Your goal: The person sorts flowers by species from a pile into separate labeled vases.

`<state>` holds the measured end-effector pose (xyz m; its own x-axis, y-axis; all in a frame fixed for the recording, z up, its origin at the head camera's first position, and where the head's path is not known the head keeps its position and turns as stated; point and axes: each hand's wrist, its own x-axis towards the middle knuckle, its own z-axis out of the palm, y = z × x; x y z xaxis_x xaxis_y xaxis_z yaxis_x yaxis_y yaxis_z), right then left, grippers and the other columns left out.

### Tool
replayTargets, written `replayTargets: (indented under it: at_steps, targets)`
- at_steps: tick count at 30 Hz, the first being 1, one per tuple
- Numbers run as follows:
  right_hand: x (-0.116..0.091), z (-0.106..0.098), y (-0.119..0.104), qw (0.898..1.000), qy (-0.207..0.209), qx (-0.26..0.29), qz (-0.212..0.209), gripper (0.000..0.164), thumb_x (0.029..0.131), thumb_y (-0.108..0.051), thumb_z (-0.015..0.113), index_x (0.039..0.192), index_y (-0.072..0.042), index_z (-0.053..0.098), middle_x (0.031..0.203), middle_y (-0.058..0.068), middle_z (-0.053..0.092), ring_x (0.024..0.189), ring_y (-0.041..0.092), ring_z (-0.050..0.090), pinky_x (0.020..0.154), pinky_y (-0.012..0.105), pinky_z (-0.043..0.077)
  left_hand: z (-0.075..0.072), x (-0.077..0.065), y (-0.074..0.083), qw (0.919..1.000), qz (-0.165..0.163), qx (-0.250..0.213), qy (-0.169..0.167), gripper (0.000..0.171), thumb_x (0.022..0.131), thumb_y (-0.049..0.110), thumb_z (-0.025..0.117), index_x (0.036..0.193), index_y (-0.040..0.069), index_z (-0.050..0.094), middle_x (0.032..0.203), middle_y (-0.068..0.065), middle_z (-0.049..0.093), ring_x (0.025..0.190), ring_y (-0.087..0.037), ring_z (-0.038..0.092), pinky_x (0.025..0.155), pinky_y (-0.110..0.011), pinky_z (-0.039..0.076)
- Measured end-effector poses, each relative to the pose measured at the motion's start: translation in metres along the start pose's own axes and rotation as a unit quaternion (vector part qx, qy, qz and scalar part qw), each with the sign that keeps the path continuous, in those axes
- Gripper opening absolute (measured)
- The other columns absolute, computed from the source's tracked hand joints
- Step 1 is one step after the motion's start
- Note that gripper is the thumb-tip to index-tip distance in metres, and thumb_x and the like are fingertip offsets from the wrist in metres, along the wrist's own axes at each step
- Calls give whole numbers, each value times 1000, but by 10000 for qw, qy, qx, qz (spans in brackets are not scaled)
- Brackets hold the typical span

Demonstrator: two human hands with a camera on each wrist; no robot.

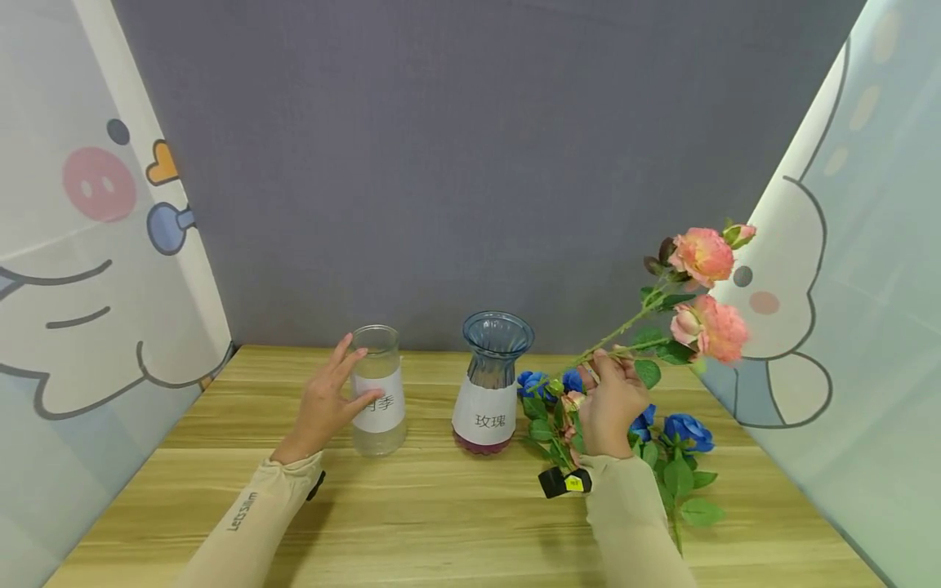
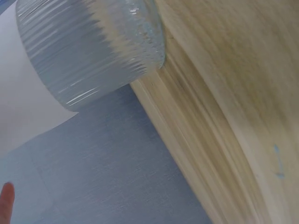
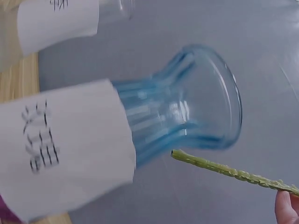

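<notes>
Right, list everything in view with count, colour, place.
Cylindrical glass vase, white-labelled: 1, clear, table's left.
Flared glass vase, white-labelled: 1, blue, centre.
Leafy flower stem: 1, green with pink blooms, raised right.
Leafy flowers: at least 4, blue, table's right.
Ruffled flowers: count unclear, peach, among these.
Wooden tabletop: 1, light brown, beneath.
Flat backdrop: 1, grey, behind.
Cartoon panels: 2, pale, either side.
Boxy devices: 2, black, wrists.
Sleeves: 2, beige, arms.
Left hand: 1, bare, by clear vase.
Right hand: 1, bare, pinching stem.

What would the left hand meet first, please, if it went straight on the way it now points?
The left hand would likely meet the clear glass vase first; in the head view its thumb overlaps the white label, though contact is unclear.
</notes>
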<state>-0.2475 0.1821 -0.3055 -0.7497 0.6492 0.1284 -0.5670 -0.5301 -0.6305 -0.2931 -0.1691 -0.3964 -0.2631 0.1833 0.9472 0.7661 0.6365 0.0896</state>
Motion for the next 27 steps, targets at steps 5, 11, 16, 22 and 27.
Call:
replayTargets:
  at_steps: [5, 11, 16, 22, 27]
  targets:
    - [-11, 8, 6, 9999, -124, 106, -58, 11, 91, 7, 57, 93, -1, 51, 74, 7, 53, 66, 16, 60, 54, 27, 53, -2, -3, 1, 9989, -191, -270, -344, 69, 85, 51, 60, 132, 1, 48, 137, -36, 40, 59, -26, 60, 40, -20, 38]
    - [-22, 20, 9, 9997, -205, 130, 62, 11, 91, 7, 58, 96, -1, 52, 74, 6, 52, 68, 17, 61, 57, 27, 54, -3, -2, 2, 9992, -164, -80, -347, 68, 86, 53, 59, 129, 0, 51, 137, -34, 43, 61, -28, 62, 46, -28, 47]
    - [-32, 33, 13, 9991, -307, 284, 35, 11, 90, 9, 57, 93, -1, 55, 74, 8, 52, 64, 17, 61, 54, 27, 54, -3, 0, 4, 9996, -85, 1, -275, 67, 87, 53, 58, 125, -3, 54, 134, -34, 45, 99, -53, 57, 65, -57, 51]
    - [-42, 46, 18, 9973, -562, 460, -110, 11, 89, 10, 57, 91, 0, 56, 74, 8, 49, 62, 17, 59, 52, 27, 53, -4, 2, 4, 9996, -42, 60, -270, 68, 87, 54, 58, 122, -3, 55, 134, -32, 47, 98, -52, 57, 68, -59, 49]
    - [-50, 55, 23, 9972, -584, 420, -207, 10, 89, 9, 59, 90, 0, 58, 77, 7, 48, 63, 15, 57, 51, 25, 52, -4, 2, 3, 9995, -18, 48, -297, 68, 87, 55, 57, 121, -3, 55, 133, -32, 47, 99, -51, 58, 69, -59, 50]
